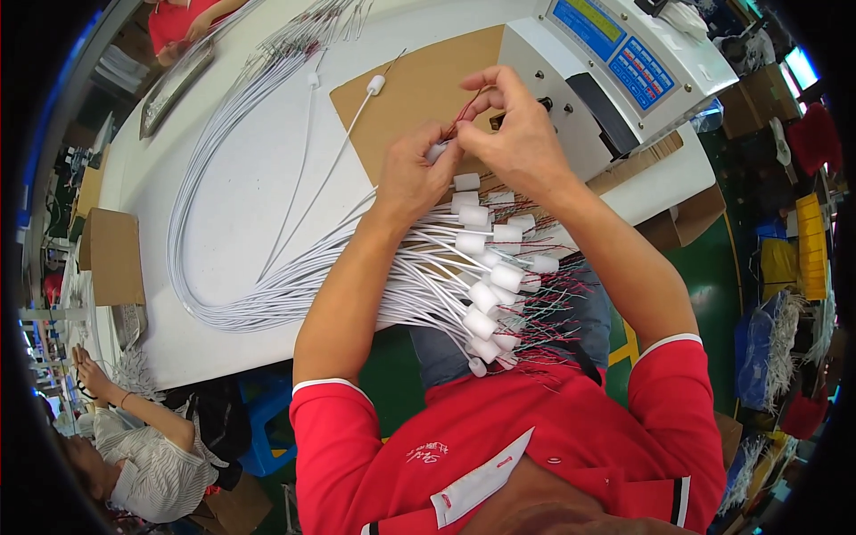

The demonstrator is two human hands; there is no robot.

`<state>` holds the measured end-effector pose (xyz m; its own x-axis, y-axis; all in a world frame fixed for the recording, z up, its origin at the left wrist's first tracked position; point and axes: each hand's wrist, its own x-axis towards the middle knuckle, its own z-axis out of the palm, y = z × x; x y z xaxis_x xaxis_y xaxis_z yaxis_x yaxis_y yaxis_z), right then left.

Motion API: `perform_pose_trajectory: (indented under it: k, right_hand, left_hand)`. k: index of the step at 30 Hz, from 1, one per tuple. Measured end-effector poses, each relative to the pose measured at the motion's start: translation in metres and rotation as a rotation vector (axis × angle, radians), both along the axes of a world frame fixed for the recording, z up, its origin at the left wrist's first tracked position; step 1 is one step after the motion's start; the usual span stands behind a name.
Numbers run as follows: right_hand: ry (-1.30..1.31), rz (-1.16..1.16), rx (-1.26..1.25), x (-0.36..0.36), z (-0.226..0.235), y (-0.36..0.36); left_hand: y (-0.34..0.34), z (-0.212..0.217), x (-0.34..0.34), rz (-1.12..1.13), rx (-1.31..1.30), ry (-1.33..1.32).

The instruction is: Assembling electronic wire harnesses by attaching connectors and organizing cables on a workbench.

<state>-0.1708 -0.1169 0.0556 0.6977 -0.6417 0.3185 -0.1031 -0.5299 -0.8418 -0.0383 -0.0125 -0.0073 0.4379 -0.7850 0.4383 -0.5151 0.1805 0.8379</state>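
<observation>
My left hand point(417, 171) is closed around the end of a white cable, with its white cylindrical plug point(436, 152) partly hidden between thumb and fingers. Thin red twisted wires point(463, 112) come out of that end, and my right hand point(522, 138) pinches them, thumb and fingers close to my left fingertips. Below both hands lies a large bundle of white cables point(209, 308), looping around to the left. Many white plugs point(481, 296) with loose red and green wires point(557, 303) hang over the table edge at my lap.
A brown cardboard sheet point(428, 76) lies under my hands. Close by on the right stands a grey-white machine point(553, 80) with a keypad point(642, 73). Two single cables with plugs point(376, 86) lie apart on the white table point(259, 214). Co-workers sit at lower left point(147, 446) and upper left point(183, 27).
</observation>
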Motion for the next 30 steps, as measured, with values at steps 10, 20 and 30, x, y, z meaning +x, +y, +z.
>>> perform_pose_trajectory:
  k: [10,20,30]
  right_hand:
    - [0.159,0.051,-0.706,-0.044,0.039,-0.063]
    - [0.653,0.171,-1.226,-0.039,0.023,-0.083]
    - [0.621,0.183,-1.205,-0.037,0.023,-0.082]
  left_hand:
    - [0.002,0.006,0.002,-0.021,-0.101,-0.015]
    - [-0.002,0.003,-0.005,0.012,0.037,-0.043]
    - [-0.005,0.008,-0.009,0.068,0.146,-0.041]
